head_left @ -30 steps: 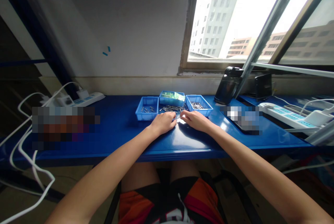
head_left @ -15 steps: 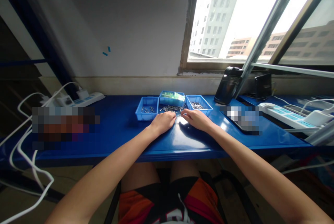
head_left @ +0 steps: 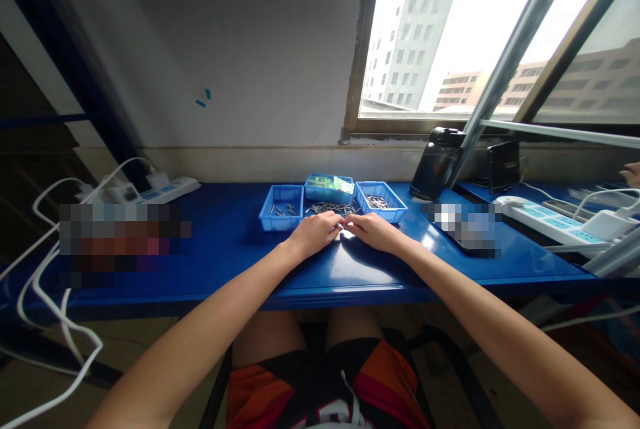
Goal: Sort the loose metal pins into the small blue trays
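Loose metal pins (head_left: 330, 208) on blue table (head_left: 225, 242), just beyond two meeting hands.
Heaped between left tray (head_left: 281, 207), right tray (head_left: 381, 201) and rear tray (head_left: 329, 186), all blue: a few pins in the left, more in the right, green packets in the rear. On the near side of the heap, left hand (head_left: 313, 234) and right hand (head_left: 375, 230), palms down, tips touching; fingers of each drawn together in a pinch, on a pin or on nothing, too small to tell. Further right, dark device (head_left: 436, 164) by the window, white power strip (head_left: 550, 221).

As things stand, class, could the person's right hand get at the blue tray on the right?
Probably yes: the right hand lies just before the right tray, nothing between them.
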Tool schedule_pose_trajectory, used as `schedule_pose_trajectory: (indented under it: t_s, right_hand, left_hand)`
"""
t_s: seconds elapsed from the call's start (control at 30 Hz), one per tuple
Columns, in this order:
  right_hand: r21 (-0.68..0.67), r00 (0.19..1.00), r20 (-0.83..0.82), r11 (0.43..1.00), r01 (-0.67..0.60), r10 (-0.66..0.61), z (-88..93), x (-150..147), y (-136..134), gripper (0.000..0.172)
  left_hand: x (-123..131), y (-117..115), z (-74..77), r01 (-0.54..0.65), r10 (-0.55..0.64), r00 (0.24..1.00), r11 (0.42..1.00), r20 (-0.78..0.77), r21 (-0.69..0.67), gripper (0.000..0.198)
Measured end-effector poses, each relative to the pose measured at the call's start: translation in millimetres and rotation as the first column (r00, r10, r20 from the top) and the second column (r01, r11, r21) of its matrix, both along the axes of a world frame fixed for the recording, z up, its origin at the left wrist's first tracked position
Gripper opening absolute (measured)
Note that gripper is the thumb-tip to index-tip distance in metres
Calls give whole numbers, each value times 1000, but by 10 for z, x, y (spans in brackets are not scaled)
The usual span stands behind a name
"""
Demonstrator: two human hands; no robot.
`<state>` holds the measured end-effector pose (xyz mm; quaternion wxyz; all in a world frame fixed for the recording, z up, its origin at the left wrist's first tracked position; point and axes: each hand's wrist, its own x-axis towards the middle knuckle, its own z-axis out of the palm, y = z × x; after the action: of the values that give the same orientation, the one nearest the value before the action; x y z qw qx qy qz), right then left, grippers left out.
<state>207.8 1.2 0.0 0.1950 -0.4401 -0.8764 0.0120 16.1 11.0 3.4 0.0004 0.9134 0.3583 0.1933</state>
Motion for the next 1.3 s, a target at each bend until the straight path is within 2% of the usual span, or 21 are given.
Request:
schedule_pose_trajectory:
  t_s: [0.17, 0.47, 0.8, 1.0, 1.17, 1.3]
  right_hand:
    - [-2, 999, -22, 1000, -27, 27, -8, 0, 2, 24]
    - [-15, 1000, -7, 1000, 16, -16, -1, -7, -1, 24]
    - [0, 999, -22, 999, 33, -33, 41, 8, -33, 26]
    - [43, 997, -9, 996, 76, -76, 31, 24, -12, 31]
    - [36, 999, 10, 998, 48, -48, 37, 24, -14, 28]
    - [58, 997, -15, 995, 76, -75, 35, 31, -12, 24]
  left_hand:
    - [-7, 6, -4, 14, -14, 1000, 1000, 13, 18, 24]
    - [15, -82, 56, 33, -33, 999, 999, 9, 19, 13]
    - [18, -31, 17, -103, 101, 994, 994, -44, -31, 18]
    - [18, -24, 32, -108, 106, 993, 994, -44, -36, 19]
    - [14, -20, 29, -123, 120, 991, 991, -52, -56, 19]
    - [2, -2, 6, -108, 106, 993, 993, -50, -43, 18]
